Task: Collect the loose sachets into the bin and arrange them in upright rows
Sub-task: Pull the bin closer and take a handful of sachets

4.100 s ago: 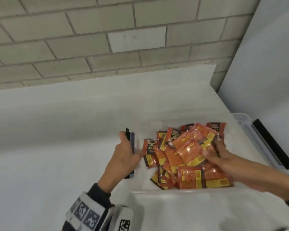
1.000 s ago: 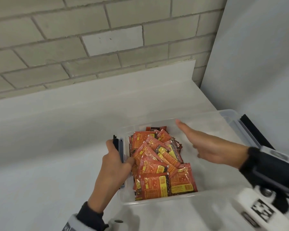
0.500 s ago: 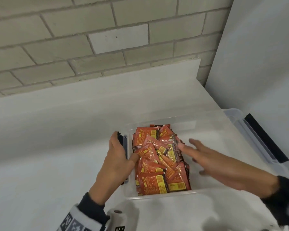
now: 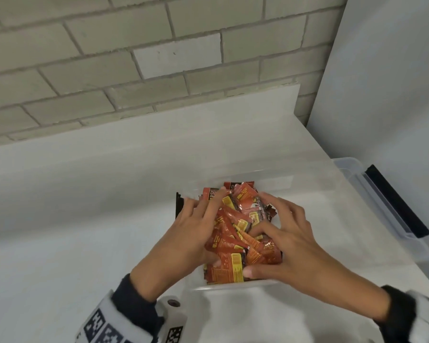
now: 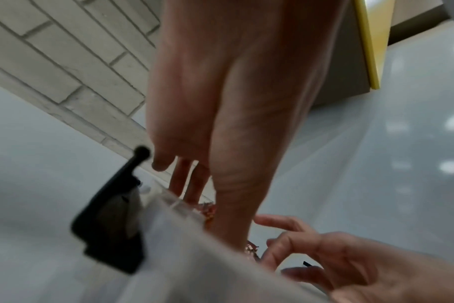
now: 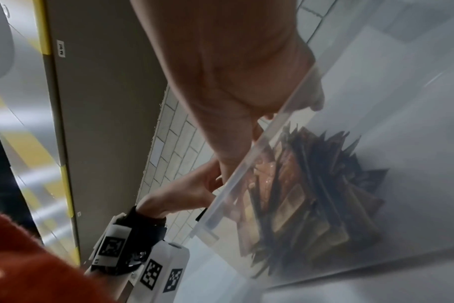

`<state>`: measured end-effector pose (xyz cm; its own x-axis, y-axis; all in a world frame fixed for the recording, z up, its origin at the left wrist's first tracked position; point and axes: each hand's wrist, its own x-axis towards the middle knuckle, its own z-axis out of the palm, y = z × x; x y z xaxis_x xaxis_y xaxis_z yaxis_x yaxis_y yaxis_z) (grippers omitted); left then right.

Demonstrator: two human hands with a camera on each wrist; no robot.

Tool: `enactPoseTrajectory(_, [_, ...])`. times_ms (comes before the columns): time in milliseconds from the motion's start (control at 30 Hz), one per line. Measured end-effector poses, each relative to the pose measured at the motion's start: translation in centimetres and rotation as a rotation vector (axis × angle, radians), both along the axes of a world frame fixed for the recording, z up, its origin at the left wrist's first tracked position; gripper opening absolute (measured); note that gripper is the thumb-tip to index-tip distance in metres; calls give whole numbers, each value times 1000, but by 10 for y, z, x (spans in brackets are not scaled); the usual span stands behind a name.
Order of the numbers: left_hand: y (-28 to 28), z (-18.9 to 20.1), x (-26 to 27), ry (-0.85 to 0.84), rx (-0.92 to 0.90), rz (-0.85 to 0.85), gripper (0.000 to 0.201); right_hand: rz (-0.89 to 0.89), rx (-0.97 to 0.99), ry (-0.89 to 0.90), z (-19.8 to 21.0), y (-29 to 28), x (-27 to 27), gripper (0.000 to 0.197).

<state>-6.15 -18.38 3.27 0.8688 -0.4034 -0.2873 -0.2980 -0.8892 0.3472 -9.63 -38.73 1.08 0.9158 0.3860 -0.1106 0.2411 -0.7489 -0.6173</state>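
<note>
- Clear bin (image 4: 315, 184) sits on the white table (image 4: 84, 219), up by the brick wall (image 4: 134, 58).
- The sachets (image 4: 235, 231) – red and orange with yellow panels – are bunched in the bin's left end, leaning every which way; the right end is bare.
- Left hand (image 4: 183, 233) presses the left side of the bunch, fingers fairly straight, thumb low at the front.
- Right hand (image 4: 282, 236) comes in from the right, fingers spread and curled on top of the bunch, thumb on the front sachets – both hands squeeze the pile between them.
- Black clip (image 4: 179, 204) on the bin's left end, just beside the left hand.
- Lid (image 4: 382, 201) with a black latch lies just right of the bin.
</note>
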Motion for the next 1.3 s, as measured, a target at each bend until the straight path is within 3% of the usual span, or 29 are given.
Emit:
enactPoseTrajectory(167, [4,5,0,29,-65,11,85,25,48,-46,-8,7,4,40])
enactPoseTrajectory(300, [13,18,2,166,-354,59,43,-21,187,-101,-8,8,6,22])
enactPoseTrajectory(400, [17,32,9,255,-498,96,30,-97,347,-77,0,-3,10,15])
enactPoseTrajectory(633, [-22,52,27,402,-824,133,27,-255,937,245,24,-34,17,20])
enactPoseTrajectory(833, [-95,26,52,546,-996,213,38,-515,1194,288,18,-61,20,43])
enactPoseTrajectory(900, [-116,16,58,621,-1033,222,42,-533,1208,273,17,-69,20,57])
enactPoseTrajectory(1033, [-139,1,64,805,-1123,175,50,-488,1055,183,16,-82,20,65])
enactPoseTrajectory(1133, [-143,-3,64,904,-1246,125,43,-465,1014,137,9,-87,22,51])
enactPoseTrajectory(1300, [-139,-10,62,987,-1322,-26,68,-563,1207,183,2,-81,26,33])
